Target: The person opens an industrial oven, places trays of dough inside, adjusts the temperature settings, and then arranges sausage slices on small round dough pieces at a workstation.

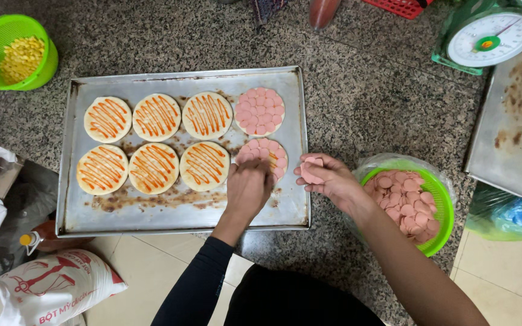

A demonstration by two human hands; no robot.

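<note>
Left hand centre frame, fingers curled down on half-covered base in tray, pressing slices; grip hidden. Right hand just right of tray, fingers pinched on slice stack. Basket lower right. Risk: stack may slip, slices overlap or smear sauce.

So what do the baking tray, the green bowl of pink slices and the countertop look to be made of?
Baking tray: bare metal, dull grey sheen, brown baked-on stains. Green bowl: likely plastic, bright uniform colour, perforated wall, clear bag around it. Countertop: speckled polished stone, probably granite.
</note>
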